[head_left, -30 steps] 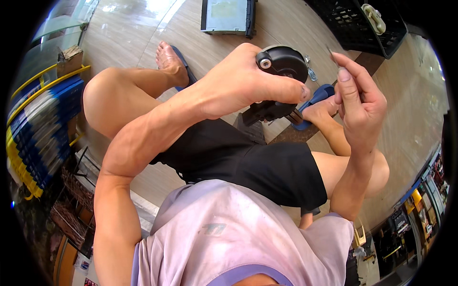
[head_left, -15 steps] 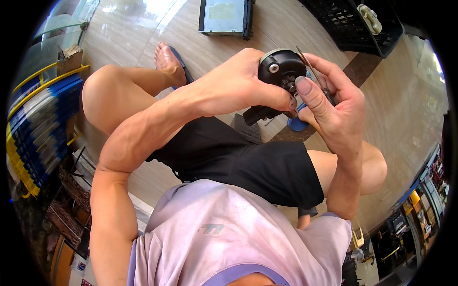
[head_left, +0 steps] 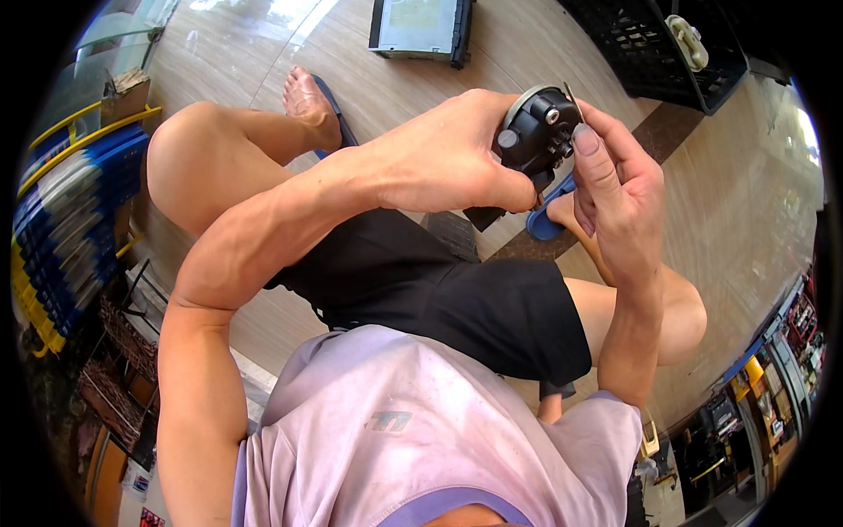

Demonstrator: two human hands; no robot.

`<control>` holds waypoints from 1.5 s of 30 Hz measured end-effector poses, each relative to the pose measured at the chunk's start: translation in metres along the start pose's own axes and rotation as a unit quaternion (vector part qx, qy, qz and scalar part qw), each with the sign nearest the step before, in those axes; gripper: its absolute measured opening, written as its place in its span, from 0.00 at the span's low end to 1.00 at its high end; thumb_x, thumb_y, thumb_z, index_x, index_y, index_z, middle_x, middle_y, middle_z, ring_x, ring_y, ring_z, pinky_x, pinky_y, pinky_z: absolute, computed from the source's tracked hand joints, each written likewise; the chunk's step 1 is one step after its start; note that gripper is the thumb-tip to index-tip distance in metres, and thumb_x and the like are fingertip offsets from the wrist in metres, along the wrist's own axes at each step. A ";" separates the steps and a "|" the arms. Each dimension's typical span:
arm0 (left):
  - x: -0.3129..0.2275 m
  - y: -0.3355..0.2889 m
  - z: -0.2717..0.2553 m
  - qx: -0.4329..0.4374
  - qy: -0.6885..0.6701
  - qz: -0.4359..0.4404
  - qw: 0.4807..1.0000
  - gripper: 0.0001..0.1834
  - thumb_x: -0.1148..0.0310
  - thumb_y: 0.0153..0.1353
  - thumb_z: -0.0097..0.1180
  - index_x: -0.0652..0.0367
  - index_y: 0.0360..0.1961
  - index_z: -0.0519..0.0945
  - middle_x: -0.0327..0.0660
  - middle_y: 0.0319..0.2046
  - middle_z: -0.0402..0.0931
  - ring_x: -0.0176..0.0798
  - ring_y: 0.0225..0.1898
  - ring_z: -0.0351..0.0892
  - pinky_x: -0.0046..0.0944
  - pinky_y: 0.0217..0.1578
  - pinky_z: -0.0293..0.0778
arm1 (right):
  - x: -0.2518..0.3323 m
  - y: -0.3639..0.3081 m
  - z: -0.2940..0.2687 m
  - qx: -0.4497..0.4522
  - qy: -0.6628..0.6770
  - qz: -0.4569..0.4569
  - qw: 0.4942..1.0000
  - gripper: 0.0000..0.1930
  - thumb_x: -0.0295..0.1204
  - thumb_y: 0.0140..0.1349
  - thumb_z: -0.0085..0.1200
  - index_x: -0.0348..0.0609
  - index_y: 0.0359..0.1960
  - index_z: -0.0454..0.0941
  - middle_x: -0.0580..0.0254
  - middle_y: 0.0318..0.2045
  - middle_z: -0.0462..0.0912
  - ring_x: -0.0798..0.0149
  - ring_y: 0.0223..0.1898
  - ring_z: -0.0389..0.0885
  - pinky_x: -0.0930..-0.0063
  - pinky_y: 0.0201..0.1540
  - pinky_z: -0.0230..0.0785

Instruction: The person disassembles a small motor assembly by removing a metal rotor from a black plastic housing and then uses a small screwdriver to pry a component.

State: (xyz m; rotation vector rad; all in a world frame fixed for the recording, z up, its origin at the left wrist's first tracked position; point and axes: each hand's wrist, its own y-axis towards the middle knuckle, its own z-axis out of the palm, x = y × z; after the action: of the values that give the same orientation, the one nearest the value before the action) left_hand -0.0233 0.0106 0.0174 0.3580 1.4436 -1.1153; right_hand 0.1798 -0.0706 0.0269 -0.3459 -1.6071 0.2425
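My left hand (head_left: 470,154) is wrapped round a black round mechanical part (head_left: 531,140) with a pale metal rim, a round stud and small fittings on the face toward me. A dark block sticks out below my left thumb and seems to belong to it. Close against the part's right side, my right hand (head_left: 619,180) is closed, thumb and fingers bent together. The tip of a thin metal rod (head_left: 569,90) shows above its fingers; the rest of this slim tool is hidden by the hand. Both hands are raised over my lap.
A grey metal box with black sides (head_left: 420,26) lies on the tiled floor ahead. A black plastic crate (head_left: 641,53) stands at the far right, a pale object in it. Blue and yellow racking (head_left: 79,211) is at left, shelves with small goods (head_left: 773,395) at lower right.
The black part has shifted slightly right and turned in my left hand, so its face shows more. My right hand has closed in; the tool's dark lower end no longer shows.
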 end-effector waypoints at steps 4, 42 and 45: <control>0.005 0.002 0.000 0.002 0.005 0.017 1.000 0.22 0.66 0.52 0.68 0.70 0.44 0.79 0.41 0.27 0.80 0.32 0.28 0.75 0.35 0.30 0.72 | 0.000 0.001 0.000 0.004 0.024 0.021 0.999 0.24 0.43 0.74 0.59 0.34 0.60 0.80 0.75 0.27 0.81 0.84 0.21 0.70 0.85 0.26 0.70; 0.023 0.019 0.000 -0.071 -0.420 -0.122 0.897 0.39 0.34 0.77 0.34 0.59 0.52 0.82 0.44 0.39 0.87 0.40 0.39 0.88 0.40 0.39 0.85 | 0.009 -0.014 -0.005 -0.069 -0.089 -0.012 0.994 0.12 0.34 0.74 0.60 0.36 0.48 0.86 0.76 0.24 0.77 0.82 0.26 0.69 0.82 0.29 0.63; 0.023 0.020 0.001 -0.102 -0.376 -0.095 0.916 0.37 0.35 0.76 0.35 0.59 0.50 0.82 0.45 0.36 0.87 0.40 0.37 0.89 0.38 0.33 0.83 | 0.005 -0.011 -0.007 -0.120 -0.129 -0.052 0.983 0.12 0.35 0.74 0.60 0.36 0.44 0.85 0.74 0.24 0.78 0.81 0.27 0.70 0.81 0.29 0.65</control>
State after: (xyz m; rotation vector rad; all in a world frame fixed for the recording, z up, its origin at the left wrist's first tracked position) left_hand -0.0128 0.0105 -0.0106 -0.3488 0.8939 -1.0739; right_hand 0.1862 -0.0795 0.0360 -0.4274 -1.9108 0.0108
